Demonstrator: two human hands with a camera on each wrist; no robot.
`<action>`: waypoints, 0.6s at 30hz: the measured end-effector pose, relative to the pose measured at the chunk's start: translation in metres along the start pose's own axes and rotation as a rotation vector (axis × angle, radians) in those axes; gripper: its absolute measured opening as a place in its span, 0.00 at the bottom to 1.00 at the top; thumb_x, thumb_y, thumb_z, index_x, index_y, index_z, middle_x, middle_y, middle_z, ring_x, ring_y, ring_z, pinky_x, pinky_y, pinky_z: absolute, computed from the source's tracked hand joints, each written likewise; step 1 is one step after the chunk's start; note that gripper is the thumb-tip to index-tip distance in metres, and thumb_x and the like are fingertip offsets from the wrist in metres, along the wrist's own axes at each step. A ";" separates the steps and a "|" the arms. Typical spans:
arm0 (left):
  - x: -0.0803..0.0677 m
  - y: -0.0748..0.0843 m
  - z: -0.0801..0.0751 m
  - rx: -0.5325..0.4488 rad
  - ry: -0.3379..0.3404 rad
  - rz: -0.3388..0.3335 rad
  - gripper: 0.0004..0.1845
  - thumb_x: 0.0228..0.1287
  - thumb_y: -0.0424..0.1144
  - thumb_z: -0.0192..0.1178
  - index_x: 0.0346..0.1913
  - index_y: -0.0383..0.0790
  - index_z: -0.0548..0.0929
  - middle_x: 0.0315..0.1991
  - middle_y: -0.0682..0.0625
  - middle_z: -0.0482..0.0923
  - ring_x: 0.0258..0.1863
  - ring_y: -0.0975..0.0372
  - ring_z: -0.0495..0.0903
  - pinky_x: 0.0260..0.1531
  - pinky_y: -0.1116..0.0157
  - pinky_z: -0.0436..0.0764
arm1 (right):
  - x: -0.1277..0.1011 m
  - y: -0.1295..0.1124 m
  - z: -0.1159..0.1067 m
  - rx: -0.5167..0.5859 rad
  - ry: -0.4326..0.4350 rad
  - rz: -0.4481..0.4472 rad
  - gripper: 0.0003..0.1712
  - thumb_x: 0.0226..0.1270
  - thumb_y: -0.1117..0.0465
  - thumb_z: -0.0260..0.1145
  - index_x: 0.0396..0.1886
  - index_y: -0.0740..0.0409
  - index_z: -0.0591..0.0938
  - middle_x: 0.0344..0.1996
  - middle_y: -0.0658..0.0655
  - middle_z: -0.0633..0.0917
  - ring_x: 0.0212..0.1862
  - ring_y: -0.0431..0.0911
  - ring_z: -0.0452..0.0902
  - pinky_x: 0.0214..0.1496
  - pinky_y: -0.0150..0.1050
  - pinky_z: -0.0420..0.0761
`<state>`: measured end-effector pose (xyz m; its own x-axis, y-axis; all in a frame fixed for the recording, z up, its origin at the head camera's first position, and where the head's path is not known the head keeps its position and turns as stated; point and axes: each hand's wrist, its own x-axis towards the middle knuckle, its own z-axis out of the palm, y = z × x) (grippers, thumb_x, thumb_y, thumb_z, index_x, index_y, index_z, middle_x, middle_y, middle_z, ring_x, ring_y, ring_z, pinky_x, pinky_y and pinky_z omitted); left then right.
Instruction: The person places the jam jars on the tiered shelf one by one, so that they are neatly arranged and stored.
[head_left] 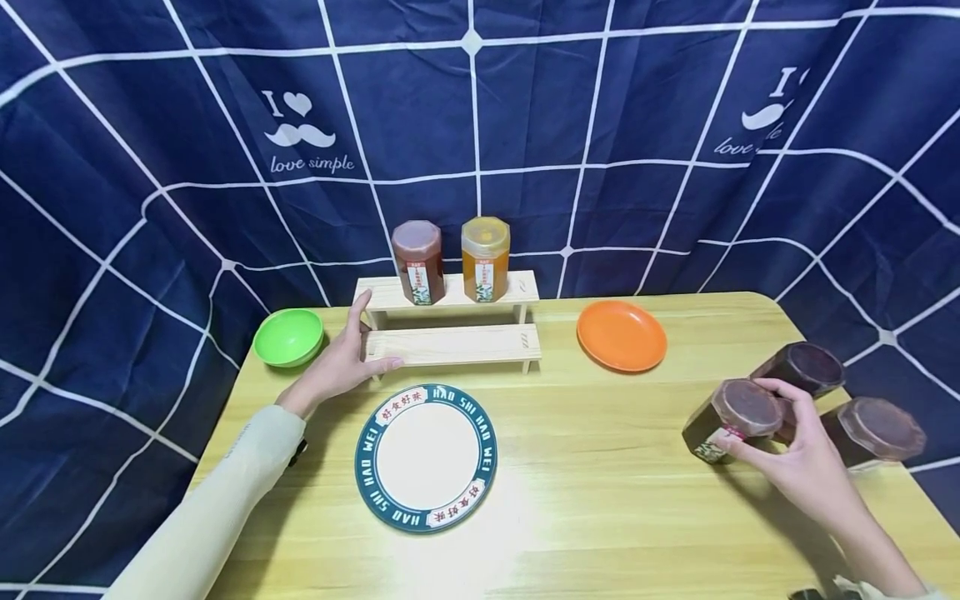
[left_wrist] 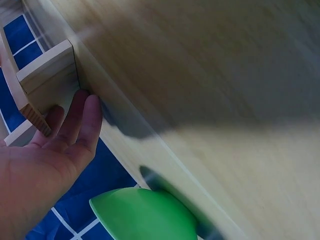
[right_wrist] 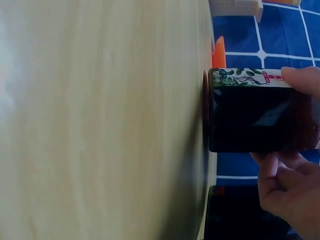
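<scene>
At the left end of a two-step wooden display stand (head_left: 457,346), my left hand (head_left: 337,360) grips it, thumb by the lower step and index finger by the upper one. In the left wrist view the other fingers (left_wrist: 75,125) lie against the stand's end. A red-brown jar (head_left: 417,262) and an amber jar (head_left: 486,260) stand on the top step; the lower step is bare. On the right, my right hand (head_left: 806,462) holds a dark, faceted jar (head_left: 738,412) upright between thumb and fingers. Its base is close to the tabletop.
Two more dark jars, one behind (head_left: 813,367) and one right of my right hand (head_left: 877,429), stand near the right edge. A green bowl (head_left: 288,337) sits far left, an orange plate (head_left: 621,336) right of the stand, and a blue-rimmed plate (head_left: 426,458) in front.
</scene>
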<state>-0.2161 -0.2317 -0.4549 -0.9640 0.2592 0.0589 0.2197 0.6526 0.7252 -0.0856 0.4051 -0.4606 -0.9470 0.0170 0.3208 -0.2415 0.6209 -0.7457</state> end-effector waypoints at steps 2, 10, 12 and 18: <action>0.000 -0.001 0.000 0.004 -0.004 0.001 0.69 0.67 0.51 0.80 0.89 0.55 0.32 0.58 0.31 0.76 0.54 0.41 0.79 0.64 0.39 0.73 | -0.002 -0.002 0.002 0.000 -0.002 0.010 0.59 0.50 0.77 0.87 0.81 0.57 0.67 0.58 0.41 0.81 0.51 0.28 0.80 0.54 0.18 0.72; 0.000 0.000 0.000 0.014 -0.015 -0.004 0.69 0.68 0.54 0.79 0.89 0.55 0.31 0.67 0.26 0.72 0.62 0.37 0.76 0.68 0.36 0.70 | -0.008 -0.020 0.010 -0.007 0.032 0.008 0.60 0.48 0.77 0.88 0.80 0.56 0.69 0.57 0.42 0.80 0.49 0.31 0.80 0.52 0.18 0.72; 0.000 0.000 -0.001 0.017 -0.017 -0.005 0.69 0.67 0.55 0.79 0.89 0.56 0.31 0.70 0.24 0.69 0.64 0.37 0.75 0.68 0.35 0.69 | -0.010 -0.026 0.013 -0.005 0.032 0.001 0.60 0.48 0.77 0.88 0.80 0.56 0.69 0.57 0.43 0.80 0.49 0.32 0.79 0.52 0.18 0.72; 0.000 0.000 -0.003 0.026 -0.025 -0.006 0.72 0.63 0.55 0.81 0.89 0.57 0.31 0.69 0.25 0.70 0.63 0.37 0.75 0.67 0.35 0.71 | -0.007 -0.048 0.019 0.024 0.020 -0.022 0.61 0.47 0.78 0.88 0.80 0.56 0.68 0.59 0.44 0.81 0.52 0.34 0.79 0.54 0.20 0.72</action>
<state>-0.2165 -0.2343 -0.4528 -0.9615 0.2724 0.0371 0.2177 0.6722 0.7076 -0.0716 0.3601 -0.4386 -0.9369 0.0197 0.3491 -0.2676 0.6023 -0.7521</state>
